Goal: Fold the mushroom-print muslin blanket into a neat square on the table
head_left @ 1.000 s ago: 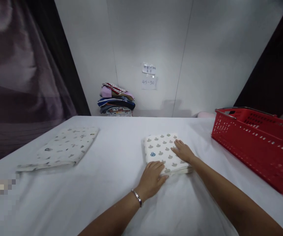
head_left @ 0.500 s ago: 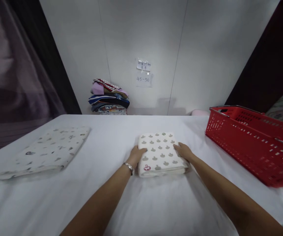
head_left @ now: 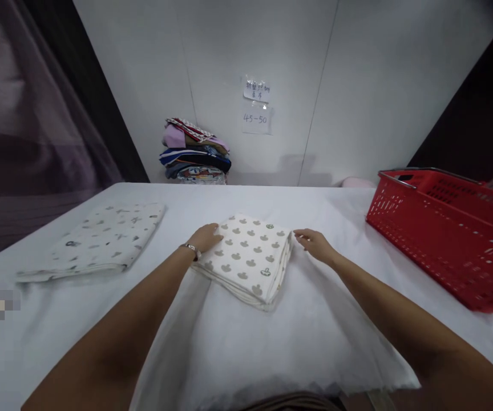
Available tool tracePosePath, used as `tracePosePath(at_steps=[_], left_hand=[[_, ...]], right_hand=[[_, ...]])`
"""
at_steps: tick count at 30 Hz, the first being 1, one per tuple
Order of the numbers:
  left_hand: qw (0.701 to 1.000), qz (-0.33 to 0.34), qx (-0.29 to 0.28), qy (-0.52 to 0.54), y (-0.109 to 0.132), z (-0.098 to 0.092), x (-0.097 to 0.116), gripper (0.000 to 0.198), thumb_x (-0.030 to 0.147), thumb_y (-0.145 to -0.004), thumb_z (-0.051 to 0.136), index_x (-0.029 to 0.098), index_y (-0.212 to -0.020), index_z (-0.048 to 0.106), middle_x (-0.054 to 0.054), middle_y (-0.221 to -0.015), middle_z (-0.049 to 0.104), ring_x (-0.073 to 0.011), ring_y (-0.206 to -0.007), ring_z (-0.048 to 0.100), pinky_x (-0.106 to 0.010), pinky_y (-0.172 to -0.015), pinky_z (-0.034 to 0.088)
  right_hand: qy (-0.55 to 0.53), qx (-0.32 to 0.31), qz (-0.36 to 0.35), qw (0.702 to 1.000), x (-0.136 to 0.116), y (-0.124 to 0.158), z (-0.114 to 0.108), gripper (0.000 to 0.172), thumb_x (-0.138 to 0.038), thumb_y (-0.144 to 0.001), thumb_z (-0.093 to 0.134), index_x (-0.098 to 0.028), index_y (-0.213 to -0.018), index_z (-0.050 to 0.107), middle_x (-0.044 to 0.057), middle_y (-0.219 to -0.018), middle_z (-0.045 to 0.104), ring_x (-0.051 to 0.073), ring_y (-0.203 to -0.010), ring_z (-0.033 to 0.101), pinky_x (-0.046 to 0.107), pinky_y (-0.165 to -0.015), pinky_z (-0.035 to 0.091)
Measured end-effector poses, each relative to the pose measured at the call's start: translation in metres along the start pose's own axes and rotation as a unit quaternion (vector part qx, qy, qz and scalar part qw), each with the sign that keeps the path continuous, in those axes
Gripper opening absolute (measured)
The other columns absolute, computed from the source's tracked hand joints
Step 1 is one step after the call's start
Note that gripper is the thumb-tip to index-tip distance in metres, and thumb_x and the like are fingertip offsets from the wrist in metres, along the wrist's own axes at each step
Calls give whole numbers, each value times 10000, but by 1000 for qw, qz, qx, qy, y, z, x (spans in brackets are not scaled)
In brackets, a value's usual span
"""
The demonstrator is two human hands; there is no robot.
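A folded white cloth (head_left: pixel 246 254) with grey mushroom-like prints lies at a slant on the white-covered table, one corner towards me. At its left side my left hand (head_left: pixel 205 238), with a silver bracelet on the wrist, grips the edge, the thumb over the top and some fingers hidden. My right hand (head_left: pixel 316 245) is just off the cloth's right corner, fingers stretched towards it and holding nothing; whether a fingertip touches the corner is hard to tell. Another folded white cloth (head_left: pixel 101 240) with small dark and grey prints lies flat to the left.
A red perforated basket (head_left: pixel 435 240) with metal handles stands on the table (head_left: pixel 315 337) at the right. Behind the far edge, a stack of folded fabrics (head_left: pixel 196 154) sits against the wall, under paper signs (head_left: pixel 257 119). A dark curtain (head_left: pixel 53 114) hangs at the left.
The mushroom-print cloth has turned and shifted left, and a different corner faces me. My left hand moved left with it; my right hand has come away from its side. The view has tilted slightly down.
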State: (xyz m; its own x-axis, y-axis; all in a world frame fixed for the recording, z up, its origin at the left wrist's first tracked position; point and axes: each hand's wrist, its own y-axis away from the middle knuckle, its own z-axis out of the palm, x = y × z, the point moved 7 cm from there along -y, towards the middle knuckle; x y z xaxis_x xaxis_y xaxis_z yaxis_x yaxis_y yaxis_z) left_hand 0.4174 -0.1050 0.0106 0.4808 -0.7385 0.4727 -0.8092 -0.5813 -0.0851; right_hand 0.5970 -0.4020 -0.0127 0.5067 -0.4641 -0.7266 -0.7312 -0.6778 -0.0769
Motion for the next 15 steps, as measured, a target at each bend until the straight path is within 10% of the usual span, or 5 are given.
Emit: tracePosePath(at_steps=[3, 8, 15], left_hand=[[992, 109, 47, -40, 41, 1, 46, 343, 406, -823, 510, 162, -1041, 614, -102, -1091, 621, -250, -1032, 544, -351, -898, 405], [961, 270, -32, -56, 132, 37, 116, 397, 563, -745, 608, 200, -906, 596, -52, -928, 602, -225, -887, 536, -348, -768, 399], [959, 249, 15, -135, 167, 64, 129, 357, 474, -737, 653, 188, -919, 542, -63, -950, 558, -258, -908, 496, -402, -772, 372]], right_hand=[[8, -9, 58, 998, -2, -25, 6, 350, -348, -823, 536, -175, -1111, 635, 84, -1071, 640, 179, -847, 603, 273, -658, 501], [-20, -59, 110, 992, -7, -40, 18, 312, -422, -791, 600, -132, -883, 670, 89, -857, 669, 129, -640, 574, 220, -527, 437], [-73, -96, 152, 981, -7, -41, 24, 320, -429, -690, 726, -143, -713, 585, 47, -707, 619, 106, -565, 538, 189, -428, 344]])
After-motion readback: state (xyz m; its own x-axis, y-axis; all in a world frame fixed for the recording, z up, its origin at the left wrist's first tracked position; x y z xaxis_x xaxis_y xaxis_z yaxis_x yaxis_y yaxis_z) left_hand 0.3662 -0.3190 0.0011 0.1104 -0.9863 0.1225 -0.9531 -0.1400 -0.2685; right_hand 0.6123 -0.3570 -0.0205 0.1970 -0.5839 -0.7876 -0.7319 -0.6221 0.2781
